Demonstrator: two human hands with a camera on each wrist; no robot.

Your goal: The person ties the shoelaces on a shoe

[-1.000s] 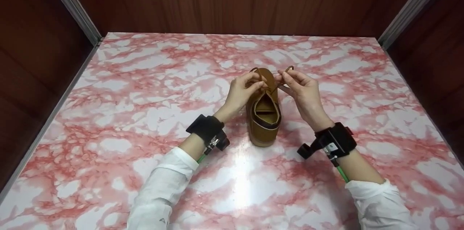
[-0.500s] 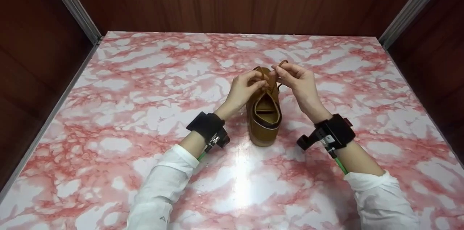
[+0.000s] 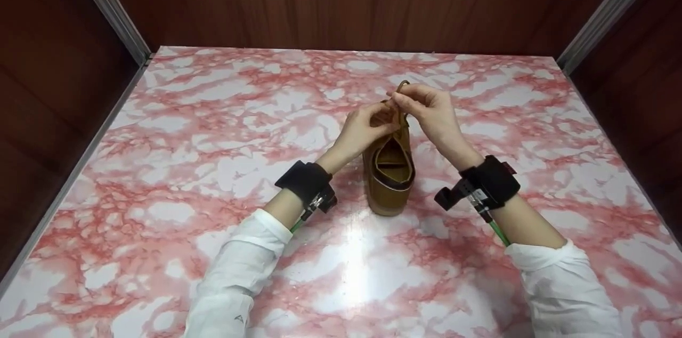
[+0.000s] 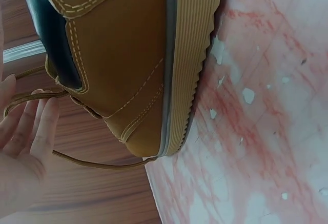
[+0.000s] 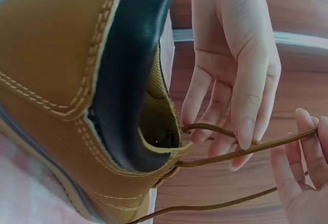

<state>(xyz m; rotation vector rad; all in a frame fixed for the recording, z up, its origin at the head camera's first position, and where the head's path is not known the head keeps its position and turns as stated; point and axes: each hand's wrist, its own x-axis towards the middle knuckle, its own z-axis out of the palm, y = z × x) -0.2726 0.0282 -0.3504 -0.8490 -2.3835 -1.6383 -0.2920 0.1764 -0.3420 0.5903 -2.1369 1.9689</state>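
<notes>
A tan lace-up shoe (image 3: 387,196) with a dark padded collar stands upright on its sole, toe pointing away from me. My left hand (image 3: 362,127) is over its laced front and pinches one brown shoelace (image 5: 211,126) between thumb and fingers. Just beyond and to the right, my right hand (image 3: 434,111) pinches the other shoelace (image 5: 225,158), which runs taut from the eyelets and crosses close to the left thumb in the right wrist view. A slack length of lace (image 4: 102,166) hangs down past the toe. My hands hide most of the lacing in the head view.
The shoe stands on a table (image 3: 213,141) with a red and white marbled top. Dark wood panels (image 3: 341,2) rise behind and at both sides, with metal posts (image 3: 109,7) in the corners. Each wrist wears a black strap (image 3: 490,182) with a small camera.
My right hand has moved left and slightly away from me, carrying its shoelace across toward the left hand. The left hand has shifted only slightly; the shoe has stayed in place.
</notes>
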